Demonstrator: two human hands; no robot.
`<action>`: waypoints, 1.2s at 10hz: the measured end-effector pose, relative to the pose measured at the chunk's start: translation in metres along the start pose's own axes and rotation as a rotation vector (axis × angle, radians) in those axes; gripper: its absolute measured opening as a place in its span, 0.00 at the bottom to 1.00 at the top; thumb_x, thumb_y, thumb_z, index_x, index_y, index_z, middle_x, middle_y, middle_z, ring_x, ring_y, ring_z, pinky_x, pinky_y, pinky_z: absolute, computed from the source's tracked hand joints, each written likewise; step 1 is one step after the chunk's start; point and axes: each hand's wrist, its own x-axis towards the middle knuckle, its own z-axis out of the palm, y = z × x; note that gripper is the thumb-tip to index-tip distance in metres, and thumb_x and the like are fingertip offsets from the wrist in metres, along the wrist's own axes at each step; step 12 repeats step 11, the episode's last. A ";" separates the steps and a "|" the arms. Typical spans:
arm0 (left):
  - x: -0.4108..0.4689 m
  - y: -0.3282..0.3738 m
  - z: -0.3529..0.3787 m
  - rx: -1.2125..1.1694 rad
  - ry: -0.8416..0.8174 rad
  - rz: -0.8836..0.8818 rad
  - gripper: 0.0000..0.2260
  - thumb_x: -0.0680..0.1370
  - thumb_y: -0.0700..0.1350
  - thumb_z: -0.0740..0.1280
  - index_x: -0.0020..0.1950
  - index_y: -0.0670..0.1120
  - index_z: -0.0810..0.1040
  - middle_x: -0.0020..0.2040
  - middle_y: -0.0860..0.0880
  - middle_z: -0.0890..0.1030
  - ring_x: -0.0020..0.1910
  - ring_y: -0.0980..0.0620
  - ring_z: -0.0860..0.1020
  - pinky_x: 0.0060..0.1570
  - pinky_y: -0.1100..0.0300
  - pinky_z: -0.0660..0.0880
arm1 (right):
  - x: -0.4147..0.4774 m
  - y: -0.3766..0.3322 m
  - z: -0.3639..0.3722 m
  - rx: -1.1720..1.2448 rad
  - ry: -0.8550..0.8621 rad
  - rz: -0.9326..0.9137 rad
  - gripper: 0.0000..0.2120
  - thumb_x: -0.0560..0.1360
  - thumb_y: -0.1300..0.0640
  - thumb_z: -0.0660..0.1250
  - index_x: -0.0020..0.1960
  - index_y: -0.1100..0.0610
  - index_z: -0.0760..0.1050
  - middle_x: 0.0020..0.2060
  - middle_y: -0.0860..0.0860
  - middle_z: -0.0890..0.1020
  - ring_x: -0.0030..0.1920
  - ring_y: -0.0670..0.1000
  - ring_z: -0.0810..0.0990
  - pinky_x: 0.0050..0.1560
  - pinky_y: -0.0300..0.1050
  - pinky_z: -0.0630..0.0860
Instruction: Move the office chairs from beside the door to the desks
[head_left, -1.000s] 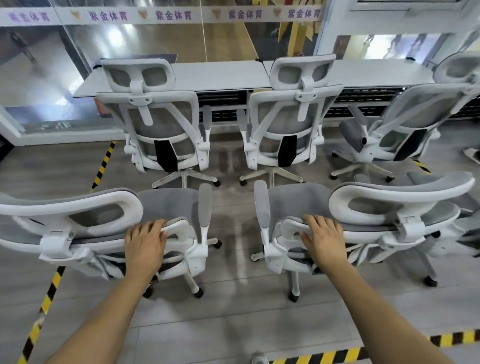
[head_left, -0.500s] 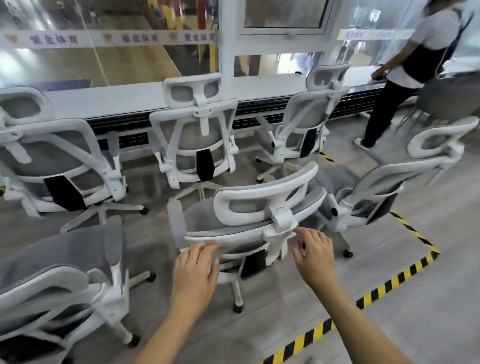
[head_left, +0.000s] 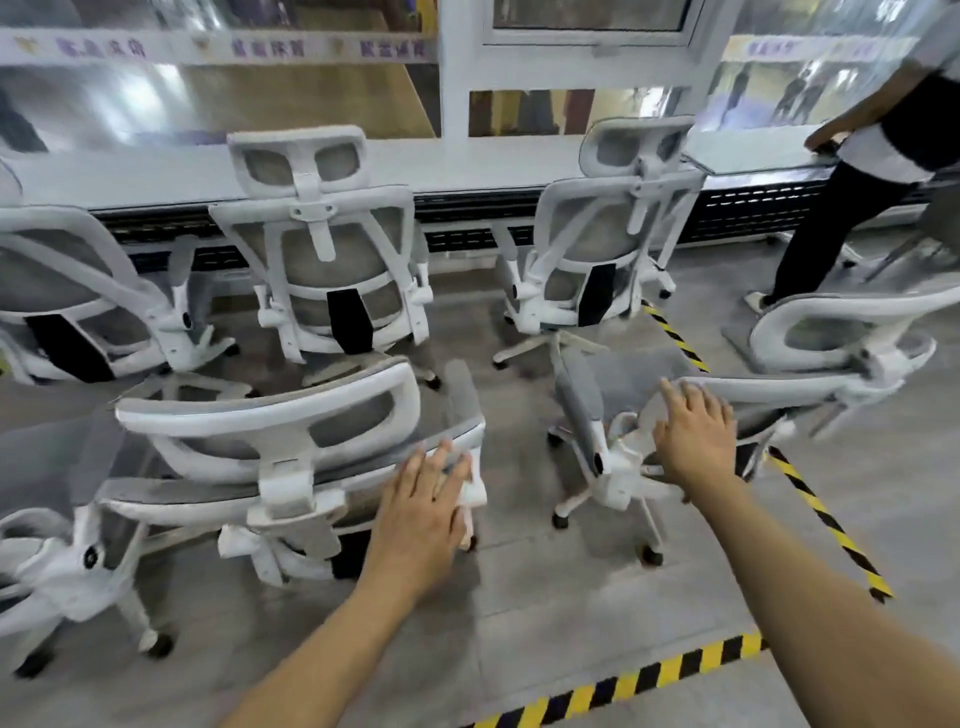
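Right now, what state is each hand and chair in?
Left hand: open, fingers on the near-left white-framed grey mesh chair.
Right hand: open, resting on the near-right matching chair, on its backrest.
Middle desk chair: upright, at the white desk.
Right desk chair: upright, at the desk.

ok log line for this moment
left hand: flat on near white-framed grey mesh chair | right hand: on matching chair alongside | white desk: ahead
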 end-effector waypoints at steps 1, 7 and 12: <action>0.019 0.020 0.016 0.105 -0.129 -0.210 0.29 0.76 0.53 0.55 0.77 0.47 0.63 0.78 0.42 0.65 0.75 0.39 0.65 0.72 0.39 0.63 | 0.054 0.059 0.003 -0.060 -0.189 0.033 0.31 0.82 0.51 0.56 0.82 0.50 0.49 0.81 0.55 0.54 0.81 0.58 0.48 0.79 0.60 0.46; 0.028 0.038 0.007 0.118 -0.237 -0.344 0.32 0.80 0.52 0.60 0.81 0.50 0.50 0.82 0.48 0.49 0.81 0.44 0.47 0.79 0.46 0.42 | 0.064 0.106 0.018 0.077 -0.192 -0.063 0.32 0.79 0.54 0.61 0.80 0.49 0.54 0.80 0.52 0.57 0.80 0.55 0.51 0.77 0.68 0.50; -0.092 0.065 -0.092 -0.001 0.021 -0.375 0.22 0.80 0.52 0.61 0.74 0.51 0.67 0.74 0.48 0.68 0.72 0.43 0.65 0.72 0.46 0.60 | -0.131 -0.038 -0.084 0.515 0.140 -0.389 0.25 0.78 0.55 0.65 0.74 0.52 0.69 0.68 0.53 0.76 0.65 0.61 0.74 0.63 0.59 0.69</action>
